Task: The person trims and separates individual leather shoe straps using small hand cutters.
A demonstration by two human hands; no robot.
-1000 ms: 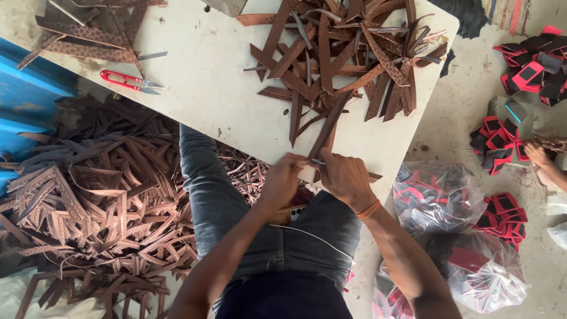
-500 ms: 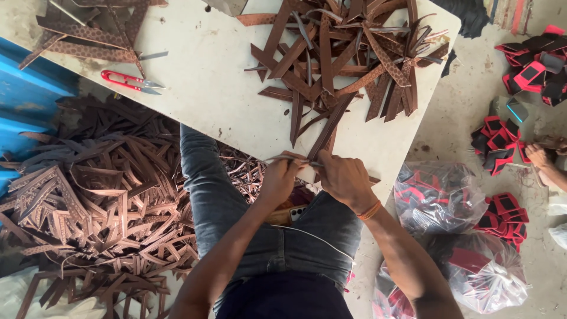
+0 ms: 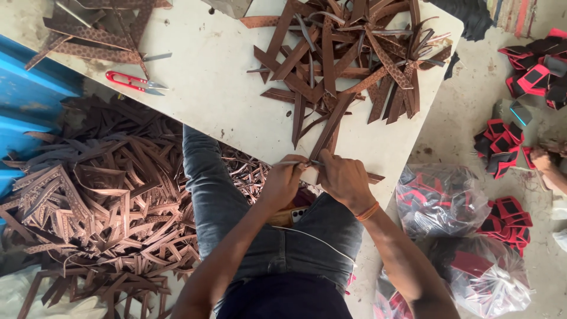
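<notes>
My left hand (image 3: 284, 180) and my right hand (image 3: 342, 177) meet at the near edge of a white table (image 3: 218, 100). Together they pinch a long brown leather strap (image 3: 332, 124) that runs up from my fingers toward a heap of brown straps (image 3: 354, 53) on the table. A thin metal tool (image 3: 295, 162) shows between my fingertips; which hand holds it is unclear. An orange band circles my right wrist. My jeans-clad legs (image 3: 236, 218) lie under the table edge.
Red thread snips (image 3: 133, 82) lie on the table's left part. A large pile of brown straps (image 3: 100, 207) covers the floor on the left. Clear bags of red-and-black pieces (image 3: 449, 201) sit on the right. Another person's hand (image 3: 543, 162) shows at the right edge.
My hands have shifted slightly up along the table edge, still working the same strap. Nothing else has moved.
</notes>
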